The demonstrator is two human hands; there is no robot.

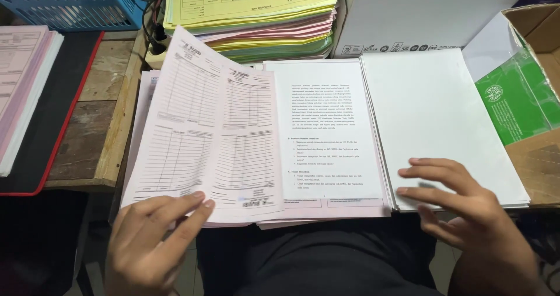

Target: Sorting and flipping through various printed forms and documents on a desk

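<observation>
My left hand [153, 237] rests with spread fingers on the near edge of a pink ruled form sheet [204, 132], which lies bent over a pile of similar pink forms. My right hand [461, 205] lies flat, fingers apart, on the near corner of a stack of blank white paper [437, 109]. Between the two sits a white page of printed text [326, 126] on top of pink sheets. Neither hand grips anything.
A tall pile of yellow, pink and green forms [256, 16] stands behind. A white box [420, 16] sits at the back, an open cardboard box [536, 97] with a green packet at right, a blue basket [76, 4] and a pink paper pile [23, 80] at left.
</observation>
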